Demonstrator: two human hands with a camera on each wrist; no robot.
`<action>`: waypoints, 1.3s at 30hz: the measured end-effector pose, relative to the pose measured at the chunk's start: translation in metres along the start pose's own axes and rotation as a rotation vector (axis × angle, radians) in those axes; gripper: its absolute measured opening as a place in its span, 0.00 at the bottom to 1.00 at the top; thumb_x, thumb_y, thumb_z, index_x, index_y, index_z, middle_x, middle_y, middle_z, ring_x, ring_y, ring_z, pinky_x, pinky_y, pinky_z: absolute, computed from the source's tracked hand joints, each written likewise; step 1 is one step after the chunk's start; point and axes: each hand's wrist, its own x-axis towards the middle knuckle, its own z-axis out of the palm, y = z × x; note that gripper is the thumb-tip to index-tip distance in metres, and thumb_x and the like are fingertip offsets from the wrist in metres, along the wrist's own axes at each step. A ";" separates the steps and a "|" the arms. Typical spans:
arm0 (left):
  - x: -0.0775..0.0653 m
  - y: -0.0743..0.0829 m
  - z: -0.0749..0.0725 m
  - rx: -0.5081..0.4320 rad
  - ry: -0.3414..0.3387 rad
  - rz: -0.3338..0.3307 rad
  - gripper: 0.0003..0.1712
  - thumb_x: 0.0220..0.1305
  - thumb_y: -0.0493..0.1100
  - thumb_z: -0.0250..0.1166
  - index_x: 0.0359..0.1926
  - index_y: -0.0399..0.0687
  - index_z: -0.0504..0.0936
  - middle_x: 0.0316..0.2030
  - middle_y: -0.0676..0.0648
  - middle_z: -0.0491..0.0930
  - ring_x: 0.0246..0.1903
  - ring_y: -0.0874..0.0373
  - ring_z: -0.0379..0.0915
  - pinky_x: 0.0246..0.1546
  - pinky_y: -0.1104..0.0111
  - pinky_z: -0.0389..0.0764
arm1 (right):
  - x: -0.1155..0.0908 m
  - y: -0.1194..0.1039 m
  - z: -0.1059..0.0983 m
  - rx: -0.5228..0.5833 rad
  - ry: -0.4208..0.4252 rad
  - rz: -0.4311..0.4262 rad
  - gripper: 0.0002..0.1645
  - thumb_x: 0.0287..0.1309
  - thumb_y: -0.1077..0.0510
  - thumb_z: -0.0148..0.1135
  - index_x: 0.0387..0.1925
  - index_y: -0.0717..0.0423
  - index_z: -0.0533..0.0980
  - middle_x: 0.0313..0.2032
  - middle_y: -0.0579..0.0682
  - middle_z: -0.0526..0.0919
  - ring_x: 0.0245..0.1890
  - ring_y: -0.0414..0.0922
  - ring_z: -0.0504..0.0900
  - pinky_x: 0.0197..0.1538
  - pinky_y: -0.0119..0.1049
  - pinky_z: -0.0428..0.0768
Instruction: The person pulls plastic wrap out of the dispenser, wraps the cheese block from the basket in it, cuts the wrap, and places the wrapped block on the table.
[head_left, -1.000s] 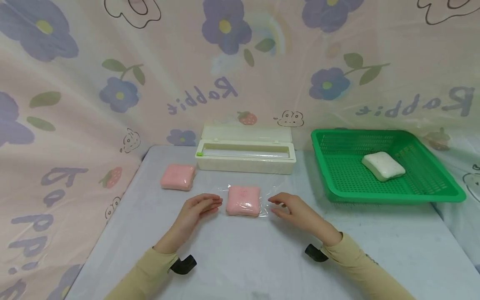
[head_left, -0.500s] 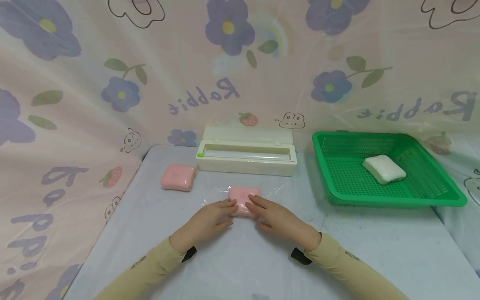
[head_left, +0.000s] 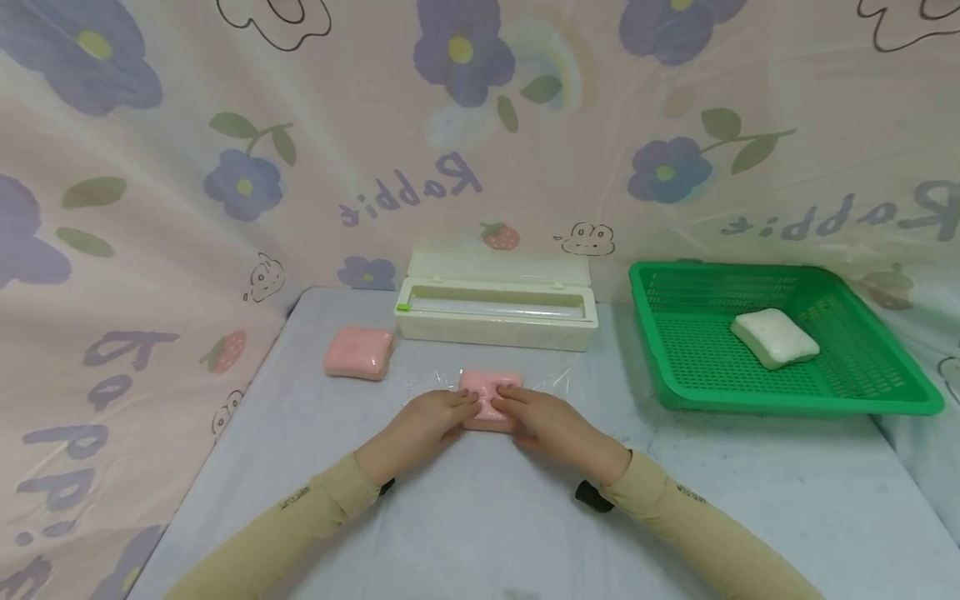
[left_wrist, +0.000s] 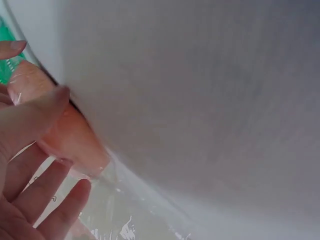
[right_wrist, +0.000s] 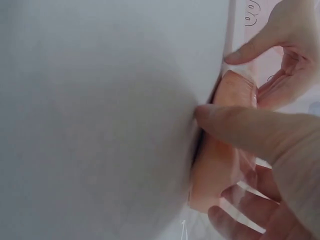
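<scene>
Right in the middle of the action, on the smooth white table [head_left: 487, 533], a soft-cornered, pillow-like pink block [head_left: 489, 415], glossy under crinkled clear film [head_left: 557, 384], with sheer, wrinkled edges splaying out past both sides. In from one flank, the left hand [head_left: 418, 423], fingers fairly straight and a little apart, tips touching the block's top, thumb across its near side in the left wrist view. In from the other, the right hand [head_left: 562, 422], a near mirror of it: fingertips on the top, fingers slightly separated, thumb straight along the near side, down by the tabletop. Hard to tell how firmly, with either hand. Behind both wrists, matte tan sleeves [head_left: 693, 521], cloth creased near the cuffs. Just beyond the film, a long, cream-white box [head_left: 497, 332], hard and smooth, flat lid [head_left: 498, 267] raised at the back, a pale shiny roll [head_left: 495, 309] lying in the rectangular opening, a small lime-green tab [head_left: 404, 307] at one end. Off to the left, near the box, a second pink block [head_left: 358, 352], same rounded square, same gloss. Over on the right, a green plastic basket [head_left: 802, 406], perforated all over, cradling a smooth white block [head_left: 776, 337] with rounded edges.
</scene>
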 end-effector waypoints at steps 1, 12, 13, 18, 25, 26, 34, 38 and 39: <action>0.001 -0.001 0.001 0.004 0.006 0.005 0.25 0.56 0.33 0.70 0.57 0.42 0.79 0.53 0.44 0.79 0.52 0.52 0.76 0.53 0.60 0.76 | 0.001 0.000 0.000 0.001 0.001 0.006 0.35 0.49 0.62 0.72 0.60 0.61 0.72 0.60 0.58 0.73 0.58 0.54 0.73 0.58 0.47 0.74; 0.010 -0.003 -0.002 0.088 -0.010 0.054 0.15 0.59 0.34 0.66 0.48 0.48 0.81 0.48 0.50 0.82 0.47 0.58 0.78 0.48 0.66 0.78 | 0.006 0.004 -0.001 -0.009 0.031 0.008 0.29 0.51 0.62 0.71 0.57 0.60 0.75 0.56 0.56 0.78 0.54 0.52 0.77 0.55 0.46 0.77; 0.011 -0.003 -0.003 0.096 -0.003 0.064 0.14 0.59 0.34 0.66 0.47 0.48 0.81 0.47 0.50 0.82 0.46 0.59 0.78 0.47 0.66 0.79 | 0.006 0.004 -0.001 -0.009 0.035 0.003 0.28 0.52 0.62 0.71 0.56 0.60 0.76 0.55 0.56 0.78 0.54 0.52 0.77 0.55 0.45 0.77; 0.012 -0.003 -0.009 0.033 0.030 0.068 0.12 0.57 0.32 0.67 0.41 0.49 0.81 0.39 0.53 0.83 0.38 0.60 0.79 0.40 0.67 0.80 | 0.005 0.007 -0.003 0.055 0.079 -0.042 0.25 0.52 0.64 0.69 0.53 0.61 0.77 0.52 0.55 0.80 0.52 0.50 0.78 0.55 0.44 0.77; 0.019 -0.016 -0.020 -0.308 -0.001 -0.107 0.19 0.55 0.36 0.68 0.49 0.44 0.79 0.40 0.53 0.81 0.41 0.61 0.76 0.45 0.67 0.78 | 0.010 0.025 -0.012 0.487 0.109 -0.004 0.23 0.55 0.65 0.65 0.54 0.59 0.76 0.50 0.47 0.80 0.51 0.43 0.77 0.55 0.40 0.76; 0.021 -0.020 -0.021 -0.368 0.002 -0.128 0.20 0.56 0.36 0.68 0.51 0.43 0.78 0.43 0.52 0.81 0.43 0.60 0.76 0.47 0.65 0.78 | 0.013 0.029 -0.012 0.536 0.107 0.006 0.22 0.56 0.65 0.64 0.54 0.58 0.75 0.50 0.46 0.80 0.51 0.42 0.77 0.55 0.40 0.76; 0.040 -0.045 -0.018 -0.644 0.054 -0.280 0.18 0.61 0.38 0.66 0.51 0.39 0.78 0.48 0.47 0.80 0.49 0.53 0.76 0.49 0.58 0.79 | 0.031 0.056 -0.013 0.767 0.094 0.159 0.17 0.64 0.62 0.58 0.54 0.58 0.72 0.47 0.47 0.80 0.48 0.44 0.78 0.52 0.41 0.76; 0.048 -0.055 -0.018 -0.710 0.068 -0.314 0.22 0.60 0.42 0.69 0.54 0.39 0.77 0.51 0.47 0.79 0.53 0.51 0.74 0.53 0.58 0.77 | 0.038 0.064 -0.013 0.845 0.110 0.279 0.16 0.66 0.59 0.56 0.53 0.62 0.70 0.48 0.53 0.79 0.50 0.47 0.77 0.53 0.41 0.75; 0.050 -0.057 -0.018 -0.730 0.066 -0.314 0.23 0.60 0.42 0.69 0.55 0.39 0.77 0.51 0.47 0.79 0.54 0.51 0.73 0.55 0.59 0.76 | 0.039 0.066 -0.012 0.849 0.108 0.305 0.17 0.67 0.58 0.56 0.53 0.62 0.70 0.48 0.54 0.79 0.51 0.47 0.76 0.52 0.40 0.75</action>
